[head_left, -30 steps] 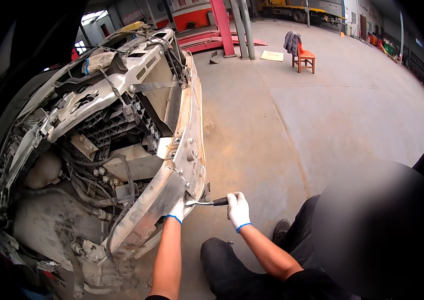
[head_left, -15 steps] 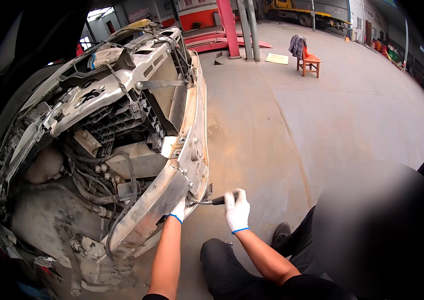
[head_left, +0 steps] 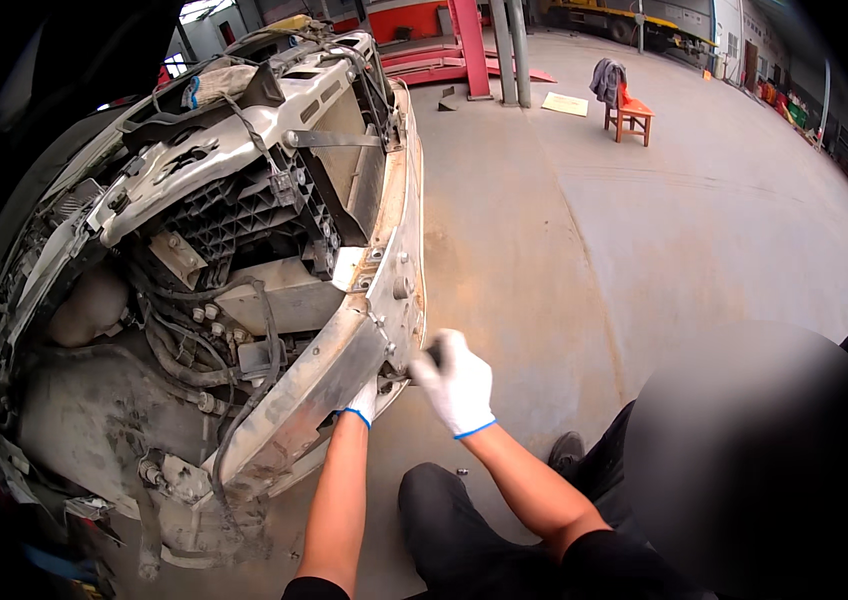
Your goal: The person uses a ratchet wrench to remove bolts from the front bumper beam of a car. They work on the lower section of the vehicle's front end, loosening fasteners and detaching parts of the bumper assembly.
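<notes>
From where I am standing, the opened-up car (head_left: 279,302) is filling the left side. First, a round, smooth, pale tank (head_left: 89,310) is sitting low inside, looking cloudy and dusty. Beside it, dusty dark hoses (head_left: 179,372) are bending and twisting like noodles. Higher up, a crumpled pale cloth (head_left: 224,85) with a blue edge is lying on the dirty, silvery frame (head_left: 234,140), and a black plastic grid (head_left: 229,225) is showing its many small holes underneath. A long, scratched metal beam (head_left: 319,365) is running along the front. The left hand (head_left: 364,402), wearing a white cloth glove with a blue rim, is reaching in at the beam; its fingers are hiding, so I cannot tell whether they are holding anything. The right hand (head_left: 459,385), in a matching glove, is curling its fingers around a dark handle (head_left: 435,352), which is looking blurry near the beam's end. Below, a small shiny bit (head_left: 462,471) is lying on the smooth grey floor (head_left: 544,300). Farther right, a wrinkly grey jacket (head_left: 606,80) is hanging on a wooden chair (head_left: 636,113).
</notes>
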Demonstrator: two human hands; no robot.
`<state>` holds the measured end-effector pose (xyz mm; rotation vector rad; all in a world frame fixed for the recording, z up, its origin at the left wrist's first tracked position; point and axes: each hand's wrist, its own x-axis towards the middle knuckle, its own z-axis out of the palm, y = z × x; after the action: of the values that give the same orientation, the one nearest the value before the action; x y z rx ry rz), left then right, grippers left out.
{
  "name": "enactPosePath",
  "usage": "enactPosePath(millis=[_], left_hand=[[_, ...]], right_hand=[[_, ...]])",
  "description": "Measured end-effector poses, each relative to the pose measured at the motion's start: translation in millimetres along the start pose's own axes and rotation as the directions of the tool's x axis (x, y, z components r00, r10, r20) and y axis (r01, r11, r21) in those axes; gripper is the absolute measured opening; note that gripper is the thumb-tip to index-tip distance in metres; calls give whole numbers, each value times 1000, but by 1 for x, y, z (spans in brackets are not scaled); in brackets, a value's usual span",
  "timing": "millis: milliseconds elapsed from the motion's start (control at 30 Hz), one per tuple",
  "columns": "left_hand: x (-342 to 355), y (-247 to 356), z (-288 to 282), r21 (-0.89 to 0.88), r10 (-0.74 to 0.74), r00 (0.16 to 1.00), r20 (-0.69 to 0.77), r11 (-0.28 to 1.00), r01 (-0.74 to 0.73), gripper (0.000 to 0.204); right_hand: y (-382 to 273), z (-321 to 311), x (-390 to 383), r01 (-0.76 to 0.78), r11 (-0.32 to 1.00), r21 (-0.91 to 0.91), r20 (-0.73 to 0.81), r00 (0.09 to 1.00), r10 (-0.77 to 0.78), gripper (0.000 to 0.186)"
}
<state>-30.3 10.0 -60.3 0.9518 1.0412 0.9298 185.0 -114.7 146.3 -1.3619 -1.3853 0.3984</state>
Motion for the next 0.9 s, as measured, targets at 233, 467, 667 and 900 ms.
enactPosePath(millis=[233,467,667,900], left_hand=[[-3,9,9,68,16,996,-86,998,-10,40],[-3,4,5,57,42,996,-85,998,-37,40],[-8,5,1,-4,33,999,-32,999,-33,39],[-12,-6,-3,-145,-7,994,106,989,23,39]], right_hand=[[57,0,-10,-127,968,218,-141,977,160,28],[-17,18,4,108,990,91,-31,994,-106,20],[27,-8,-10,-14,985,170,-71,997,27,21],[-3,-4,3,124,987,100,-73,990,-117,23]])
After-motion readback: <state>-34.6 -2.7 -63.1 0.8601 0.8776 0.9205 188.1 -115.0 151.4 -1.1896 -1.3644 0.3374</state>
